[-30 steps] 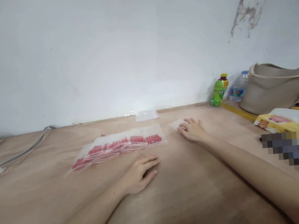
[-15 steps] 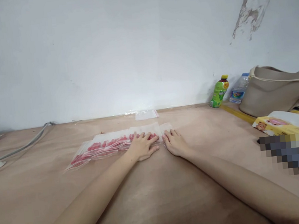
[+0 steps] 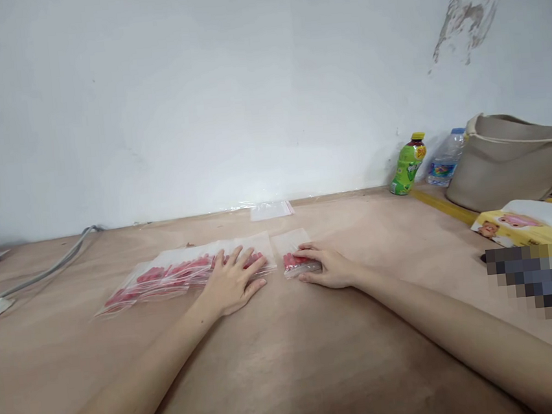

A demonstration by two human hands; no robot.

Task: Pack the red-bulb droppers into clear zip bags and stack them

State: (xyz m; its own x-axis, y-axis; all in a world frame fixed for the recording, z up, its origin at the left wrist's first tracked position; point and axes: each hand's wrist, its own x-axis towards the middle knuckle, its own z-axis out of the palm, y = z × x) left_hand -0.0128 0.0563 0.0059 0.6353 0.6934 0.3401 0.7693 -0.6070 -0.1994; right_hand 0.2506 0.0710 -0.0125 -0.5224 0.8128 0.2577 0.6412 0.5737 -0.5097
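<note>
Under the spread fingers of my left hand (image 3: 234,280) lies the right end of a row of overlapping clear zip bags (image 3: 165,277) with small red pieces inside. A single zip bag (image 3: 290,241), also with red pieces in its lower part, lies apart just right of the row. My right hand (image 3: 329,267) rests on that bag's right side, fingers stretched over it and thumb apart near its lower edge. What the red pieces are cannot be made out.
A flat clear bag (image 3: 271,211) lies by the wall. At the right stand a green bottle (image 3: 405,167), a water bottle (image 3: 445,163) and a beige bin (image 3: 496,166), with a yellow package (image 3: 507,227) in front. A grey cable (image 3: 61,260) crosses the left side.
My left hand and the row of bags have shifted left. The single bag now lies separated from the row by a small gap, and my right hand has turned over its right side.
</note>
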